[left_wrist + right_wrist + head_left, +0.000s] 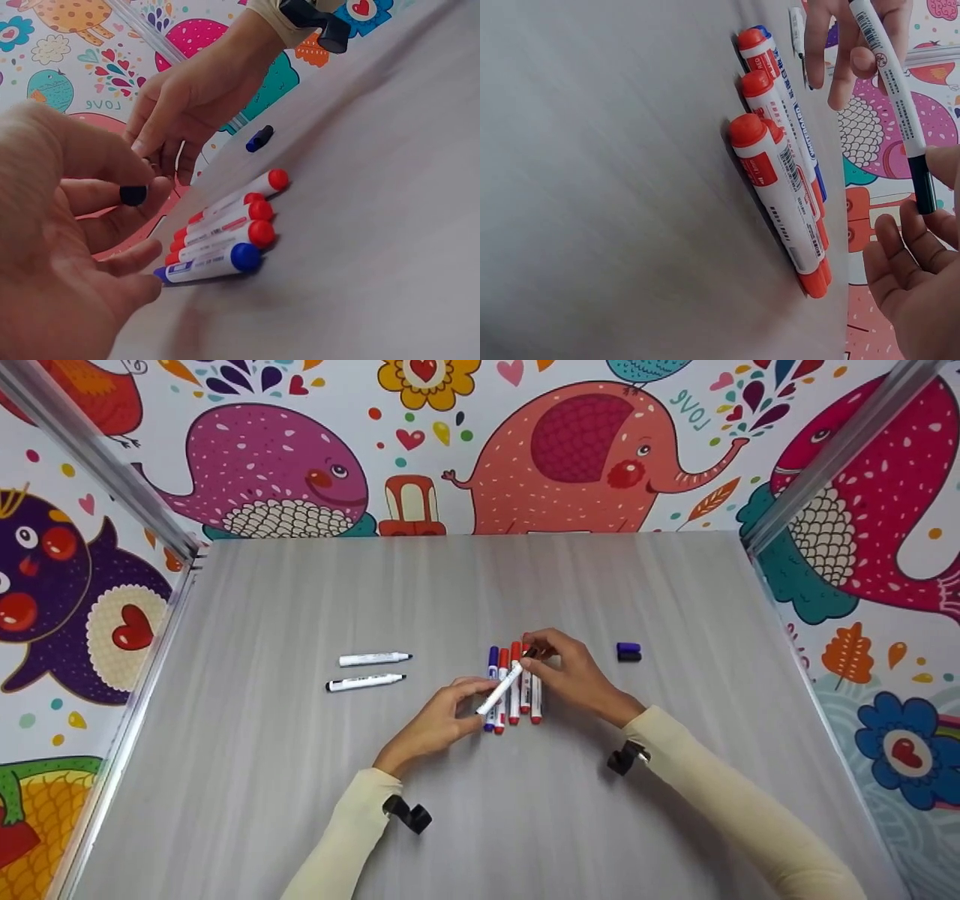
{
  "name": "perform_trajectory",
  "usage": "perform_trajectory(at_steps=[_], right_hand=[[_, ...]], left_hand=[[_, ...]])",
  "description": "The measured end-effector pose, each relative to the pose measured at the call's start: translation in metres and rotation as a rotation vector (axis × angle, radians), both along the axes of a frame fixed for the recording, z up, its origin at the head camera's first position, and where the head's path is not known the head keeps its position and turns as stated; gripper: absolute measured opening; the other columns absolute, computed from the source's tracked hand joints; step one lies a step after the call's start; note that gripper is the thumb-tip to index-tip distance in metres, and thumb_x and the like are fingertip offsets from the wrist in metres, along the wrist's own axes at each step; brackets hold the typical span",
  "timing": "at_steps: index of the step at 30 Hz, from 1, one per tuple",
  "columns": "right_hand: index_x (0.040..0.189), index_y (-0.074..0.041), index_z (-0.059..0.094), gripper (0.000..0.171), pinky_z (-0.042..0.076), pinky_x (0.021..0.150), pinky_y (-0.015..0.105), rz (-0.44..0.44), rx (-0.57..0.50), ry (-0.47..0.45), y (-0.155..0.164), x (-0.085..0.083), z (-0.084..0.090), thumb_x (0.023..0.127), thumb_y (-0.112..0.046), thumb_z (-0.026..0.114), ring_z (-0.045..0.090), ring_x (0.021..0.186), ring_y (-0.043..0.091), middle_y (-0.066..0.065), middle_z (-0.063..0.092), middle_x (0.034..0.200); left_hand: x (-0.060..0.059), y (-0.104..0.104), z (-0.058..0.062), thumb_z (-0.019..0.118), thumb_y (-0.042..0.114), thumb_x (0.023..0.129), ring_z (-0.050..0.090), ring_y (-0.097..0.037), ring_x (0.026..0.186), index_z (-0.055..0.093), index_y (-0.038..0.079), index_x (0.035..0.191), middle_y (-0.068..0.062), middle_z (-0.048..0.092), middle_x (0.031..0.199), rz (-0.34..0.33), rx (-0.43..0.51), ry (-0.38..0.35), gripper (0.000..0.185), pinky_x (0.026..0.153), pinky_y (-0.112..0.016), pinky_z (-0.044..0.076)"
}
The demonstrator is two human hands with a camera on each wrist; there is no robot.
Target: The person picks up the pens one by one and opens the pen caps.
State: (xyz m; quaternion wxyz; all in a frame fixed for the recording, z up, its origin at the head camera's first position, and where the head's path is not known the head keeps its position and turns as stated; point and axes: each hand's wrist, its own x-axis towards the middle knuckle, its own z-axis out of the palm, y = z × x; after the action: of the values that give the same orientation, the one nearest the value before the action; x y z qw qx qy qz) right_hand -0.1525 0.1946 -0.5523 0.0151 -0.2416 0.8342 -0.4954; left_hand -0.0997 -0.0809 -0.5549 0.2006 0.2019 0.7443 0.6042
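Note:
Both hands hold one whiteboard marker [501,688] with a white barrel and a black cap [922,184], slanted above a row of markers. My left hand [439,720] grips its lower end, where the black end plug [133,196] shows between thumb and fingers. At the upper end, my right hand [574,671] pinches the black cap between thumb and fingertips. Beneath lie a blue marker [210,264] and several red markers [780,195], side by side on the table, their caps on.
Left of the hands, two white markers [375,659] with dark tips bare lie roughly parallel on the grey table [247,780]. To the right sit two loose caps, one blue-purple [628,647] and one black [629,657]. Patterned walls and metal posts [840,457] border the table.

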Motion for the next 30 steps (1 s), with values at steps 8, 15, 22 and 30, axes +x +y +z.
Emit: perform_trajectory(at_steps=[8,15,22,30], right_hand=[[0.13,0.001,0.07,0.03,0.059,0.095,0.051,-0.031,0.036,0.041,0.009,0.009,0.001,0.106,-0.016,0.077,0.067,0.105,0.021,0.011,0.072,0.118],[0.129,-0.001,0.072,0.029,0.059,0.096,0.049,-0.055,0.087,0.027,0.016,0.018,0.005,0.106,-0.016,0.077,0.067,0.105,0.019,0.006,0.071,0.117],[0.124,-0.002,0.074,0.022,0.059,0.094,0.047,-0.054,0.106,0.029,0.017,0.024,0.005,0.105,-0.014,0.077,0.068,0.102,0.019,0.004,0.071,0.113],[0.124,-0.003,0.075,0.023,0.059,0.096,0.044,-0.045,0.134,0.003,0.021,0.03,0.003,0.105,-0.016,0.077,0.069,0.105,0.017,0.002,0.071,0.114]], left_hand=[[-0.005,0.006,0.009,0.073,0.006,0.101,0.061,-0.033,0.136,0.071,0.005,0.144,-0.014,0.066,0.144,0.028,-0.085,0.033,0.043,0.124,-0.055,0.042],[-0.013,0.008,0.013,0.072,0.004,0.102,0.066,-0.031,0.13,0.073,0.008,0.142,-0.012,0.069,0.142,0.011,-0.104,0.031,0.04,0.117,-0.055,0.049],[-0.018,0.013,0.018,0.073,0.006,0.104,0.067,-0.031,0.122,0.075,0.009,0.138,-0.012,0.069,0.139,0.032,-0.172,0.044,0.034,0.106,-0.05,0.055],[-0.019,0.022,0.022,0.076,0.007,0.103,0.06,-0.026,0.116,0.077,0.009,0.132,-0.009,0.072,0.127,0.037,-0.279,0.154,0.029,0.102,-0.049,0.054]])
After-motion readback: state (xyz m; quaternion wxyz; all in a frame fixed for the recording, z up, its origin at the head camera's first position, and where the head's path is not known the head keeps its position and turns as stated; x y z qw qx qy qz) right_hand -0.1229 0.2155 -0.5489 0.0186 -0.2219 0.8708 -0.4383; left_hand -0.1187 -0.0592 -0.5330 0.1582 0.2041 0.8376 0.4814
